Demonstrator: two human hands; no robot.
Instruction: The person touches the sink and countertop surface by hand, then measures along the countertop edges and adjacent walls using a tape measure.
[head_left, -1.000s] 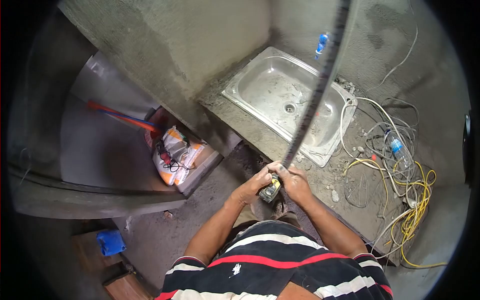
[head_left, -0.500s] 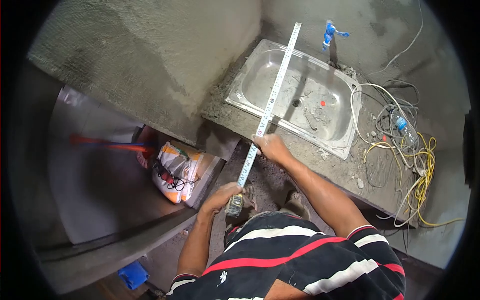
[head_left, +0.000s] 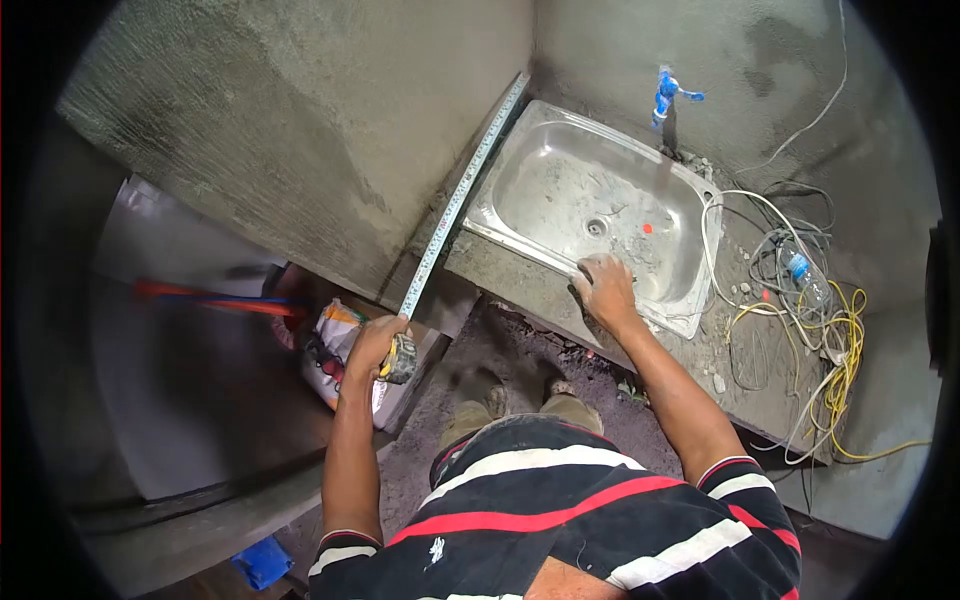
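Note:
My left hand (head_left: 374, 347) is closed around a tape measure (head_left: 402, 360) with a black and yellow case. Its long white blade (head_left: 445, 220) runs out along the left wall's foot, its tip at the back corner beside the steel sink (head_left: 565, 262). The blade passes just left of the sink. My right hand (head_left: 606, 288) holds nothing and rests on the sink's front rim, fingers lying over the edge. Dust and debris cover the basin floor around the drain (head_left: 597, 228).
A blue tap (head_left: 667, 96) sticks out of the back wall. Tangled cables (head_left: 850, 370) and a plastic bottle (head_left: 805, 272) lie on the rough counter's right side. Below left are a filled sack (head_left: 335, 335), a red-handled tool (head_left: 215, 300) and a blue object (head_left: 263, 563).
The tape blade has swung left from across the sink to beside the wall. My left hand moved left and up with the case. My right hand released the blade and moved right onto the sink rim.

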